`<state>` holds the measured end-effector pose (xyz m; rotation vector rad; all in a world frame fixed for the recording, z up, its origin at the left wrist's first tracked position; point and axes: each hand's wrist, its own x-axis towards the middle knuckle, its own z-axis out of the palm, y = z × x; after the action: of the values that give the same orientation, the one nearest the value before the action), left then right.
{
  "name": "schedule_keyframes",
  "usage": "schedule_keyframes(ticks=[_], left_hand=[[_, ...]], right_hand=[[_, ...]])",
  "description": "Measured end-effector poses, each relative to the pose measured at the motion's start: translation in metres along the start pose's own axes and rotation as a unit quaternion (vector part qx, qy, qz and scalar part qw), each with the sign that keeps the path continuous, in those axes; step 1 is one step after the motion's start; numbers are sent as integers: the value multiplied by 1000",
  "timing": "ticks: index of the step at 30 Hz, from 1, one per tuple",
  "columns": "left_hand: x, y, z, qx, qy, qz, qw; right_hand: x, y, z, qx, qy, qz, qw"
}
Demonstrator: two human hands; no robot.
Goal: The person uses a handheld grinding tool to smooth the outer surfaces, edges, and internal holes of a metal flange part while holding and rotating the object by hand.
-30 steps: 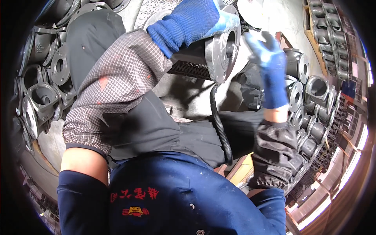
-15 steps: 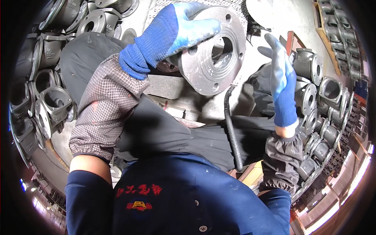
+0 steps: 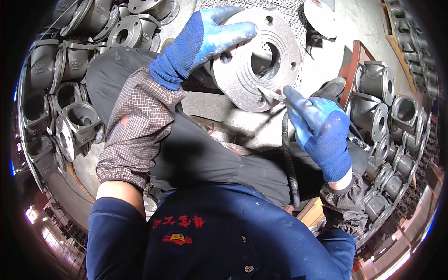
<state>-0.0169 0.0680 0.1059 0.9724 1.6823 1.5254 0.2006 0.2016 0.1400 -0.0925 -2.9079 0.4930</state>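
My left hand (image 3: 217,39), in a blue coated glove, grips a grey cast-iron valve body (image 3: 233,88) by the upper left of its flange. The round flange faces up, with a central bore, concentric rings and bolt holes. My right hand (image 3: 317,121), gloved alike, is closed on a slim, pale, pointed tool (image 3: 275,96). The tool's tip lies over the lower part of the flange face, near a bolt hole; I cannot tell whether it touches. A black ribbed hose (image 3: 290,163) runs down past my right hand; its upper end is hidden.
Similar grey castings (image 3: 77,123) are stacked at the left, with more castings (image 3: 373,114) at the right beside a red metal frame (image 3: 351,70). A pale round disc (image 3: 320,17) stands at the top. A textured mat (image 3: 301,35) lies behind the valve body.
My right hand, spread at the right half a second ago, has come left to the flange and now holds the slim tool. My left hand keeps its grip.
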Motion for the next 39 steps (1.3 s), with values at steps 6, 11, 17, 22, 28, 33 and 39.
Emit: schedule_keyframes(ticks=[6, 11, 17, 22, 28, 33, 39], left_hand=[[1, -7, -5, 68, -6, -35, 997], [2, -9, -9, 197, -42, 170, 965], [3, -15, -3, 81, 9, 54, 995], [1, -21, 3, 35, 43, 78, 995], [2, -13, 2, 159, 25, 75, 984], [14, -31, -21, 442, 2, 377, 814], [3, -12, 7, 73, 38, 37, 996]], right_hand=[[2, -12, 8, 1, 12, 37, 999], [12, -24, 5, -22, -1, 82, 996], [24, -31, 0, -2, 0, 96, 995], [15, -18, -16, -10, -62, 122, 991], [9, -5, -6, 40, -33, 105, 993], [14, -17, 0, -20, -6, 80, 997], [13, -21, -10, 17, -44, 139, 989]])
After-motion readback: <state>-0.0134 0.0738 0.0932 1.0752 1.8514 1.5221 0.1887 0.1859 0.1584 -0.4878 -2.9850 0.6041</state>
